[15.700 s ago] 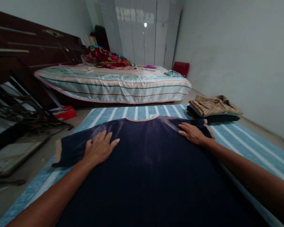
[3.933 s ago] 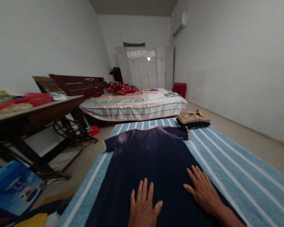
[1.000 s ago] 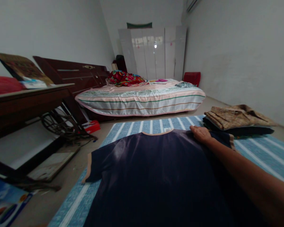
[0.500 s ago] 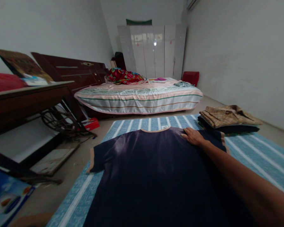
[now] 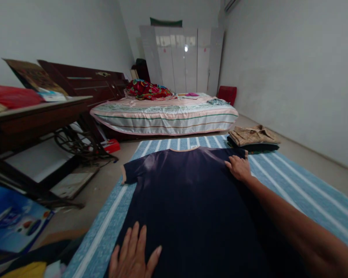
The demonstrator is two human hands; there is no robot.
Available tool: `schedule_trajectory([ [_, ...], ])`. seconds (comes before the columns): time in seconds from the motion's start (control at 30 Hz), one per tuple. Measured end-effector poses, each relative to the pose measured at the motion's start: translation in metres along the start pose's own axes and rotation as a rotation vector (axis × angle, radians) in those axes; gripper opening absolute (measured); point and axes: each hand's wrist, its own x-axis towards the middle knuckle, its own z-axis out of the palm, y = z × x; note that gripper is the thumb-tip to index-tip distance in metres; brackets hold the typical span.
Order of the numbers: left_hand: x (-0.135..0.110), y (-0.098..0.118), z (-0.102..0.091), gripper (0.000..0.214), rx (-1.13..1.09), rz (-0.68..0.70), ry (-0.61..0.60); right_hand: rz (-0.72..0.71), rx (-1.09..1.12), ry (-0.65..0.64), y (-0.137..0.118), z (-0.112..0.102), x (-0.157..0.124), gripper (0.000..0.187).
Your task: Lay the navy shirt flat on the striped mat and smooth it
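A dark navy T-shirt [image 5: 188, 200] with tan trim at neck and sleeves lies spread out on a blue-and-white striped cloth [image 5: 281, 181]. My left hand [image 5: 133, 255] rests on the shirt's lower left part, open, its fingers spread flat. On the shirt's right side, by the sleeve, lies my right hand [image 5: 239, 168]. Its fingers are slightly bent and apart, touching the fabric from above. The shirt's bottom hem is out of view.
Folded clothes [image 5: 253, 139], patterned tan on top, are stacked at the cloth's far right. A bed [image 5: 168, 117] stands beyond. To the left are a treadle table [image 5: 40, 112], a blue box [image 5: 14, 220] and a yellow item [image 5: 26, 270] at the lower corner.
My left hand has come into view onto the shirt's lower left. My right hand has slid from the shoulder down toward the sleeve's base. The view has shifted slightly.
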Motion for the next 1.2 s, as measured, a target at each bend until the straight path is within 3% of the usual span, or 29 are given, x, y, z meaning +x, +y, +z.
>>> schedule_trajectory([
  [0.17,0.0,0.01,-0.009,0.073,-0.005,-0.016,0.002,-0.168,0.019,-0.073,-0.002,-0.007,-0.065,0.053],
  [0.23,-0.001,0.013,-0.013,0.072,-0.007,-0.013,-0.008,-0.169,0.022,-0.113,-0.001,-0.005,-0.085,0.058],
  [0.4,-0.002,0.016,-0.018,0.07,0.002,0.014,-0.001,-0.1,0.017,-0.134,0.0,-0.01,-0.105,0.062],
  [0.53,-0.006,0.011,-0.016,0.066,-0.02,0.061,0.028,-0.159,0.043,-0.135,-0.018,-0.024,-0.134,0.065],
  [0.73,-0.02,0.003,-0.016,0.061,-0.056,0.106,0.046,-0.433,0.249,-0.163,-0.064,-0.044,-0.234,0.067],
  [0.93,-0.029,-0.004,-0.017,0.058,-0.046,0.152,0.042,-0.75,0.379,-0.343,-0.096,-0.051,-0.316,0.081],
  [1.07,-0.03,-0.003,-0.017,0.058,-0.032,0.164,0.045,-0.783,0.404,-0.357,-0.1,-0.049,-0.339,0.081],
  [1.2,-0.029,0.002,-0.016,0.058,-0.021,0.16,0.059,-0.789,0.411,-0.372,-0.103,-0.051,-0.343,0.082],
])
